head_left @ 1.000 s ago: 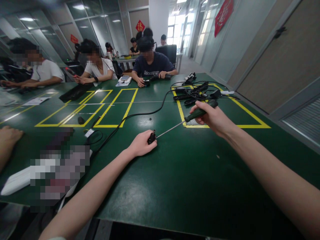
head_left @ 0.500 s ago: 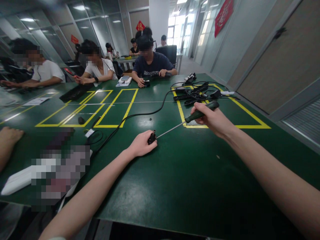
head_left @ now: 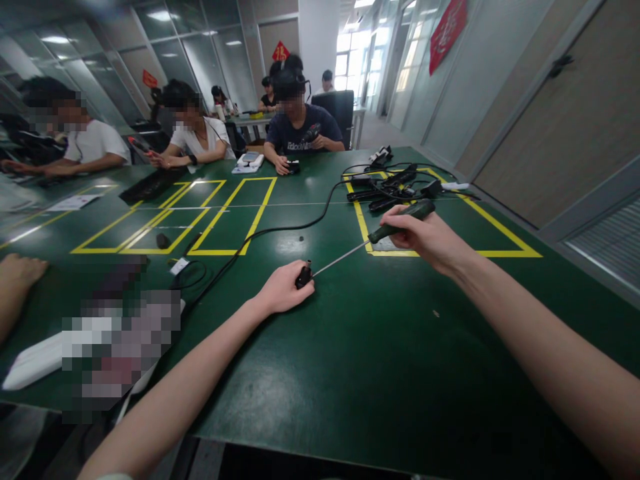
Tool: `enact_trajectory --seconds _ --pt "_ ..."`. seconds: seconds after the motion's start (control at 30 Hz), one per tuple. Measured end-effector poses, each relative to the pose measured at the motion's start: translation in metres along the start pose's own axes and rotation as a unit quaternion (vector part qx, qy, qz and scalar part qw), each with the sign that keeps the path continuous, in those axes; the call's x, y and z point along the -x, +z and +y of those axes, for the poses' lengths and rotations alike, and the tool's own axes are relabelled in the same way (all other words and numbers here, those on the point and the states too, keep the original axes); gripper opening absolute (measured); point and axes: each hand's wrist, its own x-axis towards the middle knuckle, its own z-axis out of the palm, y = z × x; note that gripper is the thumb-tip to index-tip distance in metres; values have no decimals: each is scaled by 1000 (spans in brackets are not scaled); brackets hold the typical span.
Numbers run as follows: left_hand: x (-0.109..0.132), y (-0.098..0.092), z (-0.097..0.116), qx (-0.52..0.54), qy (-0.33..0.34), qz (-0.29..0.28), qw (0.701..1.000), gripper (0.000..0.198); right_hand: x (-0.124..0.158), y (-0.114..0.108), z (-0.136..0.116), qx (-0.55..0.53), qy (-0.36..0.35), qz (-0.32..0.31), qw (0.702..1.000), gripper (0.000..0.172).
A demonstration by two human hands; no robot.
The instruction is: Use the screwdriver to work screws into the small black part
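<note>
On the green table (head_left: 350, 347), my left hand (head_left: 286, 288) is closed around a small black part (head_left: 303, 277), which shows between thumb and fingers. My right hand (head_left: 415, 230) grips the dark green handle of a screwdriver (head_left: 381, 233). Its thin metal shaft slants down to the left, and the tip meets or nearly meets the black part; the exact contact is too small to make out. Behind my right hand lies a heap of black cables and parts (head_left: 395, 190).
A black cable (head_left: 295, 228) curves across the table. Yellow tape outlines (head_left: 505, 253) mark the surface. A blurred object and a white case (head_left: 40, 357) lie at the left, near another person's hand (head_left: 23, 275). Several people sit beyond, one holding a dark tool (head_left: 311, 133).
My right hand and the screwdriver handle have shifted very slightly left and up. My left hand stays still. Across the table, the person has raised the dark tool.
</note>
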Motion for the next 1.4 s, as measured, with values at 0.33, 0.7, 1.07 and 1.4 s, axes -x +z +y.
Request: enact_trajectory --seconds 0.33,0.7,1.07,1.4 --pt "-1 1 1 -7 2 -8 1000 8 1 0 1 -3 4 2 1000 32" --pt "-2 2 1 -12 -31 17 999 34 -6 -8 3 -33 -63 76 995 27" --pt "3 -17 -11 88 -9 -56 995 33 -5 -4 5 -34 -95 84 991 24" --pt "-1 -5 -2 67 8 -51 996 15 -4 3 8 -27 -93 91 991 22"
